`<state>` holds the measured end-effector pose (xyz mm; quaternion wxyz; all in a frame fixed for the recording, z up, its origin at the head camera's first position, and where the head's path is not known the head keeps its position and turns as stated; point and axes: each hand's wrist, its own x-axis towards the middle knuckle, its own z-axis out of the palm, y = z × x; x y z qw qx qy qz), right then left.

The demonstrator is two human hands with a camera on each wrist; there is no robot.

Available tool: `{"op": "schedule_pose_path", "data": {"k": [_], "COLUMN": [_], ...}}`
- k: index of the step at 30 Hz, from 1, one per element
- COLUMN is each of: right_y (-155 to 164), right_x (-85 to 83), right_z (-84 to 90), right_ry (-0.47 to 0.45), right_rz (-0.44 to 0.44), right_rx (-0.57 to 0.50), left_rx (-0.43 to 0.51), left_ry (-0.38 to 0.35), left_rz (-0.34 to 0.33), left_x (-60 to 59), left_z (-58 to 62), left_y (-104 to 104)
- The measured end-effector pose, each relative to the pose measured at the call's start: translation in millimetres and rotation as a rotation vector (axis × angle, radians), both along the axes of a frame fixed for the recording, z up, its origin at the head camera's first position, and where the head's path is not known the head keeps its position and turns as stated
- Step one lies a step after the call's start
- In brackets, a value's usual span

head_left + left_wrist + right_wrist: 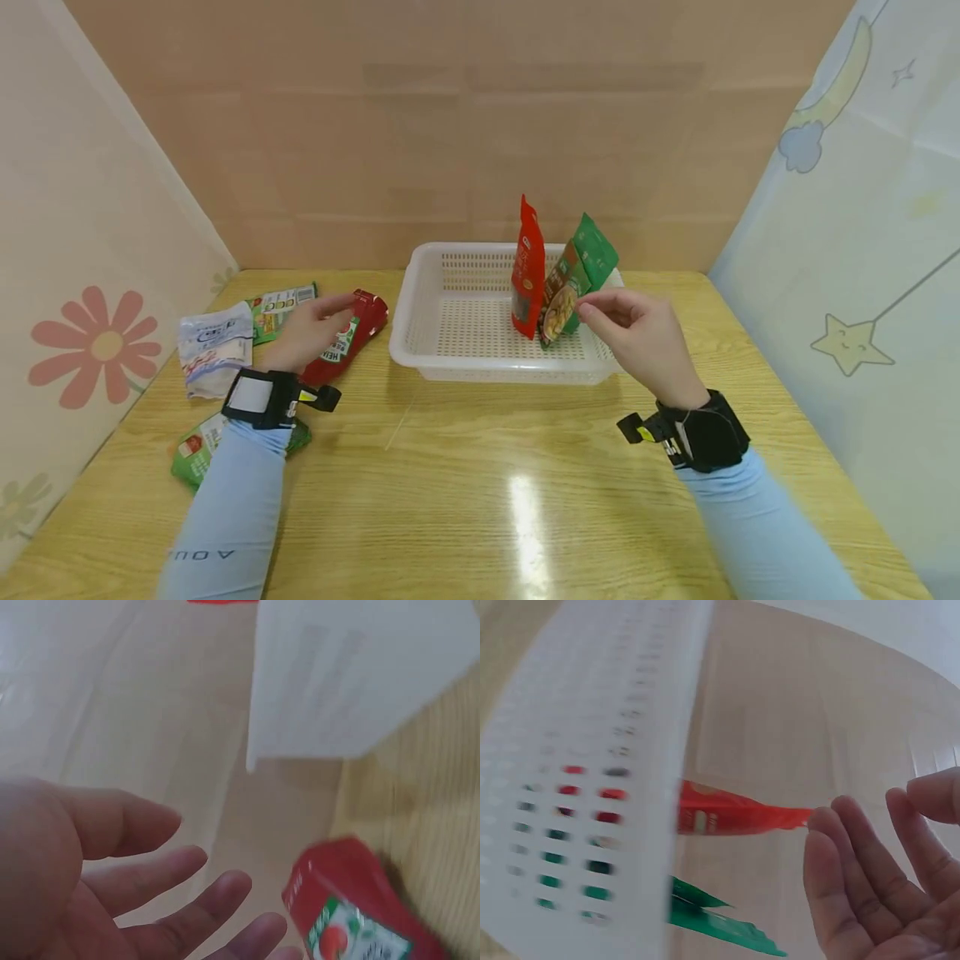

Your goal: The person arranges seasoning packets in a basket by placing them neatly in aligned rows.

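Head view. A white basket (pixel 450 333) sits on the desk (pixel 480 483), right of centre toward the back. Two pouches stand upright inside it: one red pouch (pixel 528 267) and one green pouch (pixel 577 279), leaning against each other near the right wall, which appears to be what keeps them on edge. The right hand (pixel 637 333) hovers just beside the green pouch, thumb and forefinger close together near its edge; whether they touch it cannot be told from here. The left hand (pixel 311 329) rests over a red ketchup pack (pixel 352 333) lying flat, just left of the basket. Loose packs on the desk to the left, counted: one ketchup pack, one white pack (pixel 213 346), one green-labelled pack (pixel 281 304) behind it, one green pack (pixel 202 446) partly under the left sleeve. Four in all.

Left wrist view. The left hand (pixel 97 885) is spread, fingers relaxed, its grip holding nothing; the ketchup pack (pixel 352 915) lies just beside the fingertips (the frame is blurred). The basket (pixel 352 682) shows above.

Right wrist view. The right hand (pixel 885 885) has its fingers straight and apart, the grip empty. Red pouch (pixel 727 817) and green pouch (pixel 720 922) rise above the basket (pixel 607 780) wall, the red tip near a fingertip.
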<state>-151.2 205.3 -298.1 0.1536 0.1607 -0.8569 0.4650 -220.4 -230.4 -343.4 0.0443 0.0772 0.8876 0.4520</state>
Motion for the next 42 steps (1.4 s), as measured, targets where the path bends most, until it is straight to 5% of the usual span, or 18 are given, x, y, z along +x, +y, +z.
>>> {"op": "schedule_pose_path", "data": {"k": [10,18,25,29,37,40,42], "right_y": [5,6,4,3,-1,-2,-1], "right_x": [16.9,18.5,14.5,12.3,8.3,6.3,5.1], "right_z": [-30.0,-30.9,-33.2,-34.6,-36.2,-36.4,-36.6], "right_ry": [0.007,0.003,-0.031,-0.050,-0.073,-0.089,-0.098], "right_rz": [0.053,0.056,0.066,0.068,0.087,0.100,0.107], "right_rx": [0.052,0.055,0.036,0.019,-0.010,-0.013,-0.011], "left_rx": [-0.376,-0.474,-0.616,-0.598,-0.423,-0.363,-0.364], "left_ry": [-0.121,-0.175,-0.137,-0.151,-0.311,-0.279,-0.196], "left_rz": [-0.012,-0.060,-0.063,-0.051,-0.069,-0.034,-0.002], "left_x": [-18.7,-33.9,-42.7,-45.1,-43.0,-42.1,-41.3], "left_z": [-15.0,-42.3,-58.8,-63.7,-62.2,-59.8,-57.5], "left_y": [-42,-58,-63,-63,-62,-64,-66]}}
